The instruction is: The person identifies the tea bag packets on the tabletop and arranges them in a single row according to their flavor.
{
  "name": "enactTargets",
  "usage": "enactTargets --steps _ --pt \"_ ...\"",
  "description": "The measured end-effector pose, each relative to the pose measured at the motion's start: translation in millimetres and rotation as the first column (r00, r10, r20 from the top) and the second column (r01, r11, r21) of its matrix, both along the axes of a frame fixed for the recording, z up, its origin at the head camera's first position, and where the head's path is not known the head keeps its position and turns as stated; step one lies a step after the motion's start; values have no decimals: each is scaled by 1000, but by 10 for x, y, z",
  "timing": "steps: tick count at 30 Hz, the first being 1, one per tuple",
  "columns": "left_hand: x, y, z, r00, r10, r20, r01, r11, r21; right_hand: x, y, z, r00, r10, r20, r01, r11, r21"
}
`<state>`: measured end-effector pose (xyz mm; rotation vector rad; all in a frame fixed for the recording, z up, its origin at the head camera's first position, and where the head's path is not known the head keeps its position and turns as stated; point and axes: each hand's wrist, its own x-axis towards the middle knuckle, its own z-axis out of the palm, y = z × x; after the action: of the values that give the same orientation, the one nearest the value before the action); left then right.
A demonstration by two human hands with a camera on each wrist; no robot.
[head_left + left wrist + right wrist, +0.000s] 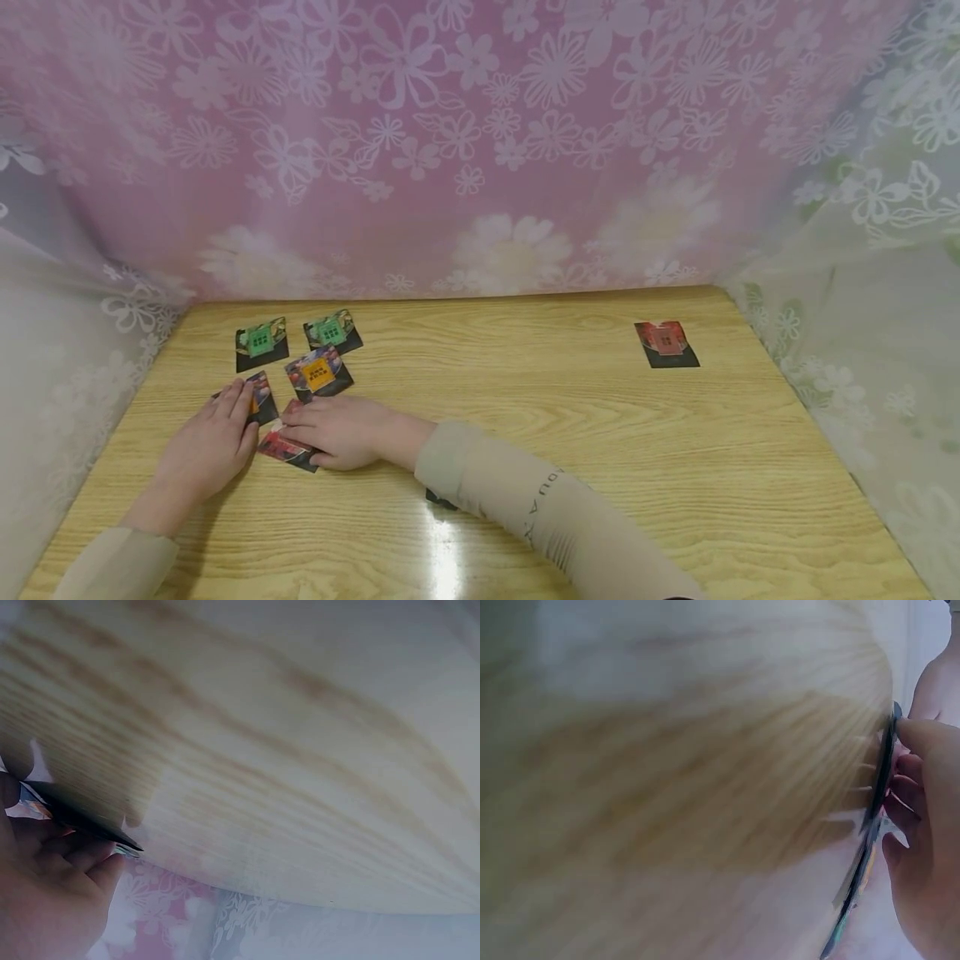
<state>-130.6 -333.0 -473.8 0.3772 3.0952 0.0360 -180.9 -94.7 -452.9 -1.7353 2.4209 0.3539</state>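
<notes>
Several small flat packets lie on the left part of the table. My left hand [207, 442] rests with its fingers over a dark packet with an orange label [262, 398], partly hiding it. Beside it, my right hand [341, 431] lies across a red-and-black packet [285, 447], its fingers covering the upper part. In the right wrist view, the fingers [907, 787] press on the packet's face. Just beyond the right hand is another orange-labelled packet [318, 375]. Two green-labelled packets, one on the left [261, 343] and one on the right [333, 332], sit farther back.
A separate red-and-black packet [667, 344] lies at the table's far right. A dark corner of something [439, 500] shows from under the right sleeve [525, 492]. The wood-grain table [570, 375] meets a pink flowered curtain [420, 167] behind, with pale curtains at both sides.
</notes>
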Motion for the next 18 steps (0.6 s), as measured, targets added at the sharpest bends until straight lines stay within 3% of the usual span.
enactTargets --steps 8,18 --pt "-4 1 13 1000 -2 4 2 1000 -10 -9 171 -9 1000 -11 29 12 1000 -21" --pt "-2 -23 -9 1000 -10 -2 10 1000 -13 -117 638 -40 997 -64 51 68 995 -72"
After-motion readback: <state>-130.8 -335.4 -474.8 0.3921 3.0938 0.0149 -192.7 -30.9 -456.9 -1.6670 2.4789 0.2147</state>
